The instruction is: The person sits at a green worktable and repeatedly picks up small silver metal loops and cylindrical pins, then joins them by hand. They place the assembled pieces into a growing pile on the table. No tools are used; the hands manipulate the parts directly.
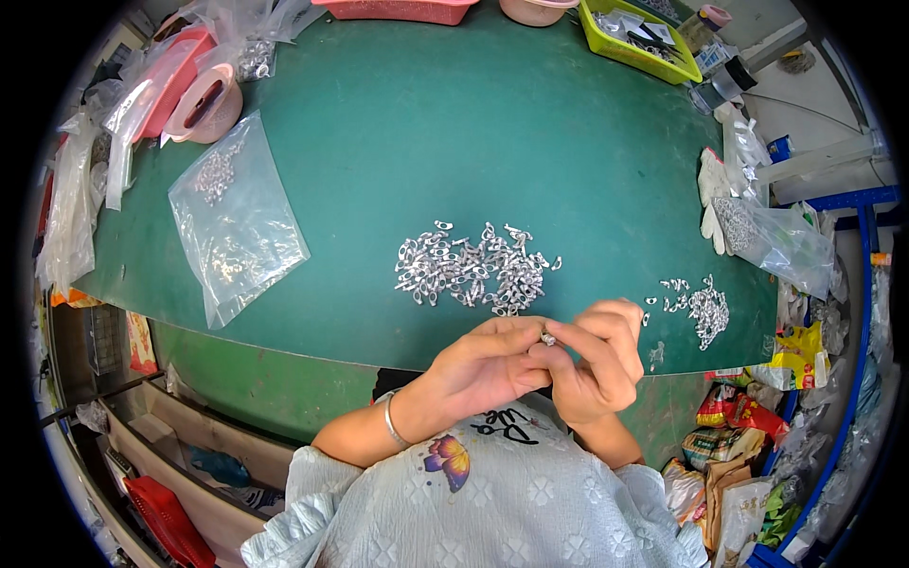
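Fingers (561,343): pinched together from both sides on a small metal piece (547,338), tips meeting just below the counter's near edge.
Left hand (488,364): curled, thumb and forefinger closed on the small metal piece from 9 o'clock; silver bangle (392,426) on the wrist.
Right hand (595,360): curled, fingertips closed on the same piece from 3 o'clock, knuckles raised toward the counter.
Small metal piece: silver, held in the air between both hands, over the lap, just beside the counter's edge; shape too small to tell.
Large pile of metal clips (471,268): loose and silvery, spread on the counter at 12 o'clock from the hands, near them.
Small pile of metal clips (703,310): at 2 o'clock from the hands, close to the counter's right edge.
Counter (454,123): green, rounded by the lens.
Clear plastic bag (235,216): flat on the counter at 10 o'clock, a few clips inside.
Pink tape roll (205,102): far left at 10 o'clock, among more clear bags.
White glove (712,199): at 2 o'clock, beside another filled bag.
Green tray (636,38): far edge at 1 o'clock.
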A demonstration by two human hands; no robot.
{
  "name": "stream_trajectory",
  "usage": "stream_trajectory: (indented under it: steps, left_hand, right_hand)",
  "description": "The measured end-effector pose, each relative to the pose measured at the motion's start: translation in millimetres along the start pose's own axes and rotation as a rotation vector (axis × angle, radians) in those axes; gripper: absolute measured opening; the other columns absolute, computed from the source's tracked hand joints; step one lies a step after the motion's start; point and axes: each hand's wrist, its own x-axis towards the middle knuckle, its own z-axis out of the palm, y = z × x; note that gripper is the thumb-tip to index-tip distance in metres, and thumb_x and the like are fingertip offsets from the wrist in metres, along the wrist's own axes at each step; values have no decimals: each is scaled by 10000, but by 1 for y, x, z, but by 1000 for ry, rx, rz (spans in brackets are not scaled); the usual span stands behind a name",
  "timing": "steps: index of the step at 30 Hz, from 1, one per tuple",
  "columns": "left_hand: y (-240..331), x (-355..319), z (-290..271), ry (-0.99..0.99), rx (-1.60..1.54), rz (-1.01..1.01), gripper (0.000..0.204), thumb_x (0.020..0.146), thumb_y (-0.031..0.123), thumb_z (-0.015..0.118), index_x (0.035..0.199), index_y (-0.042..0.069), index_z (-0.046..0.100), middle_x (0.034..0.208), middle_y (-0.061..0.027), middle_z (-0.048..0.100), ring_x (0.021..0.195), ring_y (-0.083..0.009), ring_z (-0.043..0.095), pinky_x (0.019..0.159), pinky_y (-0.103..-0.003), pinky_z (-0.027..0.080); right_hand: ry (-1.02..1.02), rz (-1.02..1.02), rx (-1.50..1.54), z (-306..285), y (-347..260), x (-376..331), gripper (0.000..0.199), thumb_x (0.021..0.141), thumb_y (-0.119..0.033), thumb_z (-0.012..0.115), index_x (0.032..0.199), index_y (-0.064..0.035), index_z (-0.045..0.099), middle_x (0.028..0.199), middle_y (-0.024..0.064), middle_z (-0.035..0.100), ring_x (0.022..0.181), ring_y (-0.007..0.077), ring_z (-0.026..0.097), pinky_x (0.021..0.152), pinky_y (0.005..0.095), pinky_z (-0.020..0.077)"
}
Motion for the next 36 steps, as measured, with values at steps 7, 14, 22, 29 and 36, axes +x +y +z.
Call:
stream_trajectory:
  steps: [7,14,22,29,36]
  left_hand:
    - [5,3,13,96,-76,-27,149,864,150,473,827,16,527,765,-22,450,688,-108,404,605,-244,339]
    - [13,2,-13,43,-136,29,120,819,142,477,818,22,480,786,-70,438,727,-149,401,610,-248,355]
    - [8,4,-23,291,238,243,166,841,34,423,934,-20,549,882,-108,551,757,-159,527,689,-266,457]
    - [4,4,-7,282,596,382,203,861,44,507,1046,-21,559,859,-68,563,746,-114,507,675,-236,430]
    - [-1,-3,13,180,957,562,177,775,-58,598,946,-15,621,783,-13,494,689,-62,411,592,-198,347]
  right_hand:
    - [-31,94,84,-2,5,-2,285,526,-36,724,802,-5,659,715,48,553,663,204,501,628,320,362]
    - [-148,521,-83,-3,73,-23,207,694,33,636,897,-7,636,872,96,597,784,227,524,723,321,424]
    - [-264,470,-174,11,90,-39,156,691,-10,673,836,-24,618,845,71,596,770,220,531,709,311,408]
    - [-122,653,466,-3,35,-24,172,656,62,691,803,21,611,808,86,633,773,168,556,690,277,431]
    - [-47,533,699,-4,19,-22,213,627,79,706,816,47,613,817,121,627,796,213,557,696,303,443]
